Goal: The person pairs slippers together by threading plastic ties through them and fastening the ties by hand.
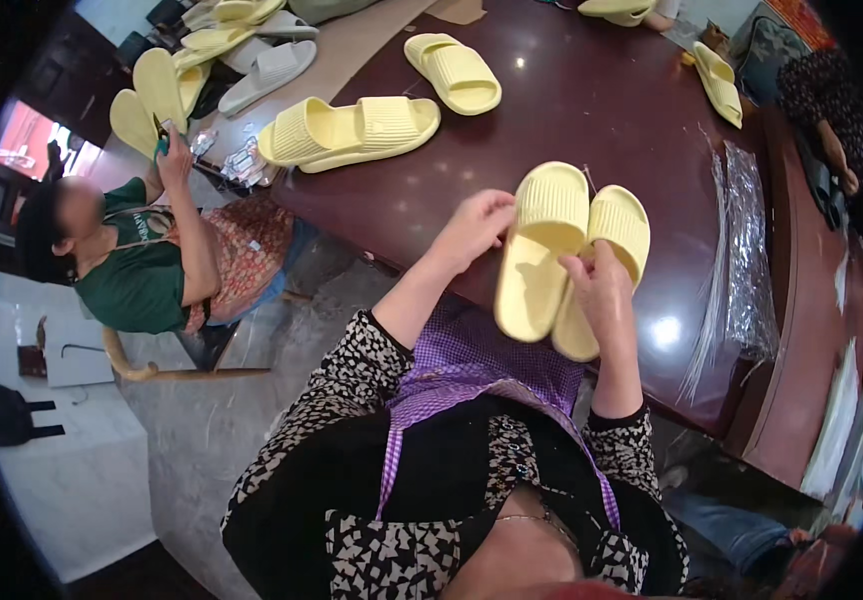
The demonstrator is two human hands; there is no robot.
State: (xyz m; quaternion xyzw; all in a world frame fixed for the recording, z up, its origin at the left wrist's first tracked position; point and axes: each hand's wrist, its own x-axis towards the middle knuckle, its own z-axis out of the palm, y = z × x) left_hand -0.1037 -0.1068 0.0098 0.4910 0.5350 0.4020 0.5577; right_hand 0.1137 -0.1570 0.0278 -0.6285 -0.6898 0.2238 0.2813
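A pair of pale yellow slide sandals stands side by side in front of me at the table's near edge, toes pointing away. My left hand (480, 230) is at the outer side of the left slide sandal (532, 285), its curled fingers against the ribbed strap. My right hand (604, 290) grips the right slide sandal (622, 215), with its fingers at the strap opening and its thumb near where the two sandals meet. Part of the right sole is hidden behind the hand and the left sandal.
Farther off on the dark red table (552, 110) lie more yellow slide sandals (352, 130). Thin white strips (714, 280) and a clear plastic wrap bundle (749, 250) lie to the right. At left a seated co-worker (152, 250) holds yellow sandals and a green-handled tool (163, 140).
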